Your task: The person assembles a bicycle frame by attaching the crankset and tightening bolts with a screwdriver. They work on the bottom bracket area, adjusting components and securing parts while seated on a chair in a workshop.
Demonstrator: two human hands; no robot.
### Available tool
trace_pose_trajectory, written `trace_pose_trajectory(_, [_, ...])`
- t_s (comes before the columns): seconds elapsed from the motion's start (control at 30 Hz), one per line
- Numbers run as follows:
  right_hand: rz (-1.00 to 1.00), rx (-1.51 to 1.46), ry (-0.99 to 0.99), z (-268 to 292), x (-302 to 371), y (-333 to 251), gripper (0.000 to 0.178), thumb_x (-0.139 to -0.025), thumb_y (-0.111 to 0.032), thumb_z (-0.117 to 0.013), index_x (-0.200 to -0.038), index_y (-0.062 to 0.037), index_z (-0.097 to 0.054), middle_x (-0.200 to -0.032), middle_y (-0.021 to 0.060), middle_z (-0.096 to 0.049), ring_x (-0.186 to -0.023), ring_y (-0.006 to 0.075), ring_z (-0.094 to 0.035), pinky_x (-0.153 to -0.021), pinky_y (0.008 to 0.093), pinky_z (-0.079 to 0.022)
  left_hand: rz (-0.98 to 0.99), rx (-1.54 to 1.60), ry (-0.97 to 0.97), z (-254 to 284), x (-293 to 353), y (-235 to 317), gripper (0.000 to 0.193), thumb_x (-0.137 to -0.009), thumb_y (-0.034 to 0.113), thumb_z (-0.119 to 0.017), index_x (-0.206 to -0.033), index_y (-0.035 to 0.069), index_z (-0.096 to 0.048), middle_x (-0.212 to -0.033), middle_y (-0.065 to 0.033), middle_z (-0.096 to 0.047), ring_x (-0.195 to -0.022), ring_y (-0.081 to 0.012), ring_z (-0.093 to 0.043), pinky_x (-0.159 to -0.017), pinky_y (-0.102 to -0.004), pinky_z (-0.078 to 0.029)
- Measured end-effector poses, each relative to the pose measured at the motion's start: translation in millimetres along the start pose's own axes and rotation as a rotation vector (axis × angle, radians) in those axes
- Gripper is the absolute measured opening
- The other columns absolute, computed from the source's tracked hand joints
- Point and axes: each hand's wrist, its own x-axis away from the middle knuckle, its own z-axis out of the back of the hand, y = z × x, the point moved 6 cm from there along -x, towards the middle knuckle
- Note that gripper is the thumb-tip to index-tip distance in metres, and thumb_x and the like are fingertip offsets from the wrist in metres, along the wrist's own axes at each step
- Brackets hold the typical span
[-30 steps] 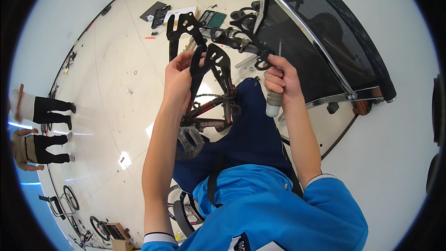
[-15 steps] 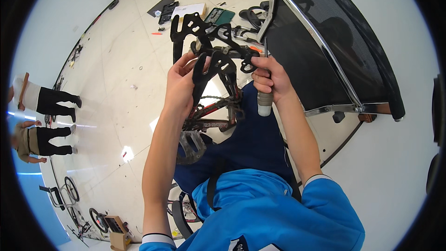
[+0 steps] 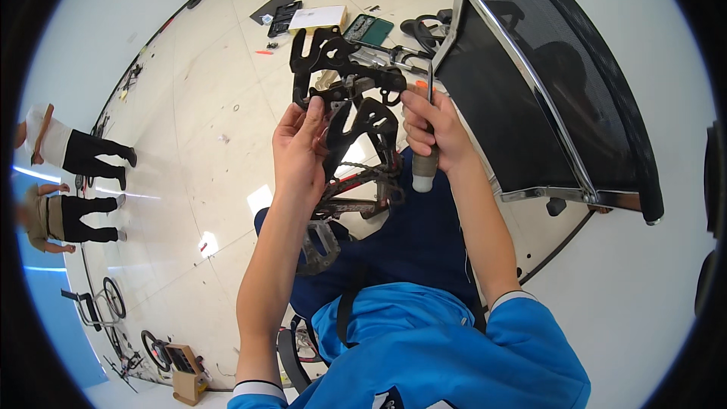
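Note:
My left hand (image 3: 297,153) is closed on a black metal bracket (image 3: 333,57) with cut-out slots and holes, its thumb against the lower edge. My right hand (image 3: 441,130) wraps round the grey, white-ended handle of a screwdriver (image 3: 424,170), the thin shaft pointing up. The right thumb and forefinger also reach the bracket's right end. Just below stand the black slotted forked ends of a bicycle frame (image 3: 371,123), with red-marked tubes and a chain. A grey pedal (image 3: 319,248) sits beside my leg. Whether the bracket is joined to the frame, I cannot tell.
A black mesh chair (image 3: 522,98) with chrome tubes lies close on the right. On the floor ahead are a green tray (image 3: 369,30), a white-topped box (image 3: 318,18) and a black tool case (image 3: 285,18). Two people (image 3: 83,155) stand far left; bicycle parts (image 3: 113,298) lie below them.
The bracket has tilted between my hands, its face now turned more toward me. My left thumb has come up onto its near side. The screwdriver stays in my right hand.

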Motion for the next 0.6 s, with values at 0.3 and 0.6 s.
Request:
trace_pose_trajectory(0.3, [-0.020,0.136,-0.020,-3.5,14.6,21.1,0.020,-0.090,-0.019,-0.068,-0.087,-0.0001,-0.061,-0.056,-0.0031,-0.046,-0.038,0.0040,-0.037,-0.034,0.0219,-0.030,-0.017,0.099,0.033,0.1,4.9,1.6,0.018,-0.093,0.015,-0.064,-0.102,0.000,-0.058,-0.099,-0.0098,-0.065,-0.097,-0.0205,-0.067,-0.089,-0.0273,-0.057])
trace_pose_trajectory(0.6, [-0.027,0.105,-0.028,-1.3,14.3,23.7,0.019,-0.091,-0.017,-0.066,-0.081,-0.0038,-0.057,-0.055,-0.0028,-0.041,-0.036,0.0055,-0.037,-0.033,0.0226,-0.031,-0.066,0.259,0.067,24.3,5.9,25.9,0.014,-0.094,0.011,-0.061,-0.101,-0.001,-0.057,-0.106,-0.0154,-0.065,-0.102,-0.0238,-0.066,-0.092,-0.0292,-0.056])
